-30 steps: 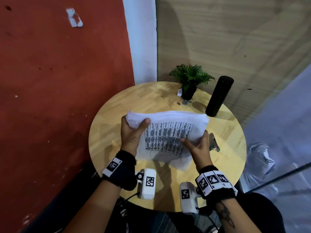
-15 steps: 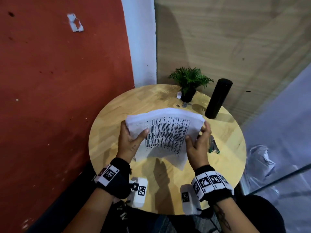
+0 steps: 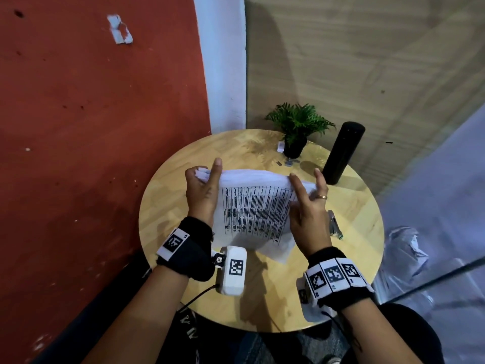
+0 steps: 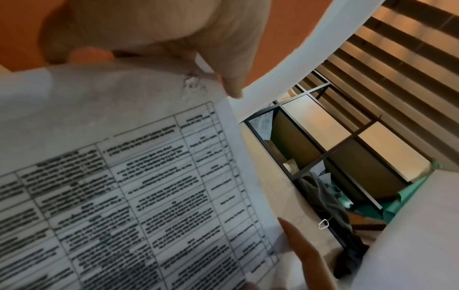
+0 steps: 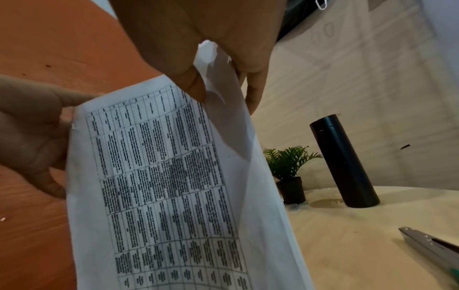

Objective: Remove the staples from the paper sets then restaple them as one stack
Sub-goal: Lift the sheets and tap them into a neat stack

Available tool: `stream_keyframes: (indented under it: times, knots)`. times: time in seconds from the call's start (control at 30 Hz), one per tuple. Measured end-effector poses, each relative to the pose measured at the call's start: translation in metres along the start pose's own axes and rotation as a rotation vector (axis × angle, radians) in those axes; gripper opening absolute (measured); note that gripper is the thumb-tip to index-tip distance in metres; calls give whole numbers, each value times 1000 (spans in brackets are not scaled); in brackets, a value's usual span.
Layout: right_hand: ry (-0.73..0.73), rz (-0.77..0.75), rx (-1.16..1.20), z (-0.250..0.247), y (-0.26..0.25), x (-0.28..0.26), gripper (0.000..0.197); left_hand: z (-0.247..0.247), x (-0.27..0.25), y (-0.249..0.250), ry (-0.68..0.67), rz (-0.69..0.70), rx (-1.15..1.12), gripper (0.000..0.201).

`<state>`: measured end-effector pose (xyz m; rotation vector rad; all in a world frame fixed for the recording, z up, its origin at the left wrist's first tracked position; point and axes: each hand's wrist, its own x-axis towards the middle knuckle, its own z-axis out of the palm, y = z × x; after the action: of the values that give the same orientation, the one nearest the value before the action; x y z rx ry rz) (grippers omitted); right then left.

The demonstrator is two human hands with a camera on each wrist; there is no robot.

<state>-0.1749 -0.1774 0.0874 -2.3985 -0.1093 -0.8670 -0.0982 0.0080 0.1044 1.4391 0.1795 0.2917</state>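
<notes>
Two hands hold the paper stack (image 3: 256,206) above the round table (image 3: 183,206). Against a second ago, the sheets have been raised and the hands have slid up to the top corners — squaring, by my judgement, ahead of restapling. Left hand (image 3: 202,190) pinches the top left corner, thumb in front; right hand (image 3: 309,206) grips the top right edge, thumb on the printed face. Torn staple holes (image 4: 193,83) mark the corner; no staple visible. Stack hangs near upright, printed face toward the wearer, long axis vertical, lower sheets uneven. Stapler (image 3: 334,224) lies just right — untouched.
</notes>
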Motion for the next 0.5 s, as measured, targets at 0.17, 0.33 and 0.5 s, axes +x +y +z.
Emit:
stream_keyframes:
  times: [0.17,0.33,0.5]
  knots:
    - [-6,-19,-45,-2,-1,0,72,-1,-4,6,-25,-24,7,41]
    - [4,82,77,-3,-4,0,67,3,-7,8,21,-16,60,48]
    - [-26,151,99,-6,-6,-1,59,8,-14,8,17,-50,-2,36]
